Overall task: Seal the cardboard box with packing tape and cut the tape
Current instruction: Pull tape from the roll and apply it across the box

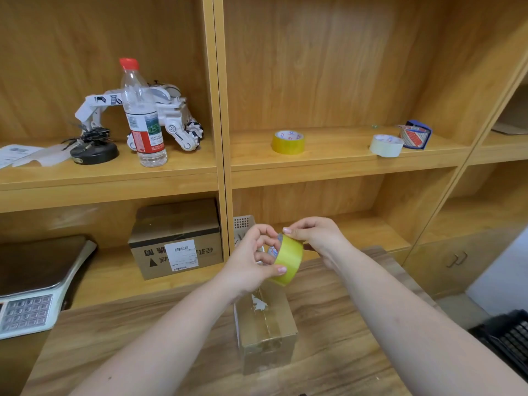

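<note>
A small cardboard box (pixel 265 327) stands on the wooden table (pixel 328 324) right in front of me, its top flaps closed and bearing old tape marks. Above its far end I hold a roll of yellow packing tape (pixel 288 260) upright in the air. My left hand (pixel 254 258) grips the roll, fingers through its core and thumb on the outer face. My right hand (pixel 311 232) pinches the roll's upper edge with fingertips. No cutting tool shows in either hand.
On the upper shelf lie a second yellow tape roll (pixel 288 142), a white roll (pixel 386 145) and a blue tape dispenser (pixel 415 135). A water bottle (pixel 144 115) and toy robot (pixel 168 115) stand left. Below are a labelled carton (pixel 177 241), a scale (pixel 34 284) and a perforated bin (pixel 243 224).
</note>
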Tool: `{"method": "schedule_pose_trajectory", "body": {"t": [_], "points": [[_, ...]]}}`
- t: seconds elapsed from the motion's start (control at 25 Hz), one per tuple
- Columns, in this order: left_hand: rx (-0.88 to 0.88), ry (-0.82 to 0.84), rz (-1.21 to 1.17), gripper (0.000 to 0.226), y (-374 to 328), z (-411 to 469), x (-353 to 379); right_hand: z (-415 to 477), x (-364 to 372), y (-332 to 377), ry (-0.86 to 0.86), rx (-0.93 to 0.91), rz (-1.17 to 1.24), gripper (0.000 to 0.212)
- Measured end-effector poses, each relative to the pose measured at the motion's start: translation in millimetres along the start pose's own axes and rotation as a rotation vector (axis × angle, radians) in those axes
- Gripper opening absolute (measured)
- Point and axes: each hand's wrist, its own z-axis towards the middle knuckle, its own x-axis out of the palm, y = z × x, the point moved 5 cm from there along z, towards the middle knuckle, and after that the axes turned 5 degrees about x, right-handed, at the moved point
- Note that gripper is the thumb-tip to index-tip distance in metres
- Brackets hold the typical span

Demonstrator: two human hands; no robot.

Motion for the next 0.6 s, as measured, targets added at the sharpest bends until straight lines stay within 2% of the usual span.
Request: {"method": "schedule_pose_trajectory", "body": {"t": [0.16, 0.28, 0.36, 0.44, 0.52, 0.56, 0.6], "points": [[-0.005, 0.010, 0.035, 0.053, 3, 7, 6, 10, -2, -26, -0.021, 0.151, 0.197, 0.013], [0.012, 0.015, 0.078, 0.049, 5, 11, 17, 16, -13, -38, -0.050, 0.161, 0.273, 0.012], [0.003, 0.002, 0.090, 0.047, 8, 17, 23, 19, -22, -43, -0.073, 0.126, 0.180, 0.011], [-0.018, -0.002, 0.128, 0.046, 14, 29, 32, 25, -38, -44, -0.136, 0.018, -0.013, 0.013], [-0.032, -0.003, 0.211, 0.045, 20, 45, 44, 31, -56, -39, -0.095, -0.114, -0.149, 0.041], [-0.036, 0.000, 0.253, 0.045, 24, 54, 52, 34, -66, -37, -0.023, -0.151, -0.221, 0.054], [-0.036, 0.008, 0.295, 0.046, 27, 62, 59, 34, -73, -34, 0.068, -0.180, -0.303, 0.058]]}}
